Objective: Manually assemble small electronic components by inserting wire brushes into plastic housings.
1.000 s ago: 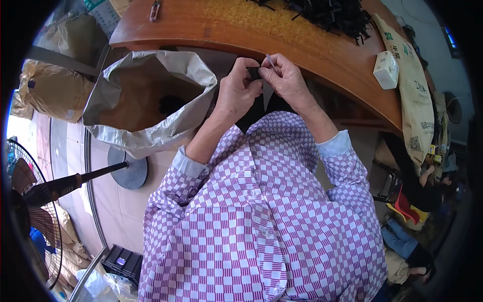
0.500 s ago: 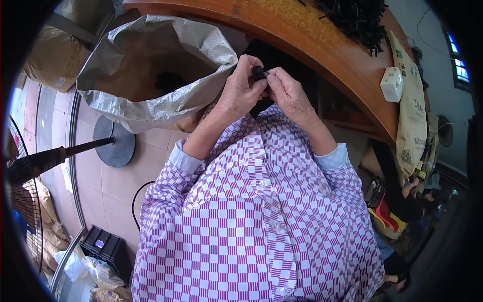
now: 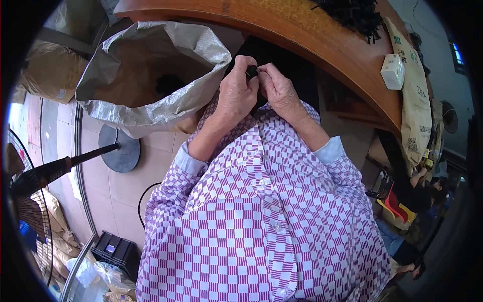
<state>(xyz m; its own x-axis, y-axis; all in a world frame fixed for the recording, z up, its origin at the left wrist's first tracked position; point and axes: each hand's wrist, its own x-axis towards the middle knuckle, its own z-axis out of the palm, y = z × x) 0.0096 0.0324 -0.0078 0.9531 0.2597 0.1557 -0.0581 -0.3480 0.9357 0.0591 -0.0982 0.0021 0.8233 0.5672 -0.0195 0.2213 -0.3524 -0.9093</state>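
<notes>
Between my two hands is a small black piece (image 3: 251, 72), mostly covered by fingers, so its exact kind does not show. My left hand (image 3: 236, 93) is closed around it with thumb and curled forefinger. The fingertips of my right hand (image 3: 279, 90) pinch at the piece's right side, close against the left hand. Just left of my hands stands an open woven sack (image 3: 146, 113), silvery white outside and brown within, with a dark clump (image 3: 170, 84) down inside it. Beyond the hands runs the edge of a wooden table (image 3: 302, 43).
A heap of black strips (image 3: 352, 17) lies on the table, with a white box (image 3: 392, 71) and a flat paper sack (image 3: 415, 100) at its right. On the left are a standing fan (image 3: 37, 189), its round base (image 3: 119, 148) and a black crate (image 3: 115, 250). Another person (image 3: 402, 246) is far right.
The view has shifted slightly. My fingers have moved closer together over the black piece, which shows less now; my right hand's fingers are more curled.
</notes>
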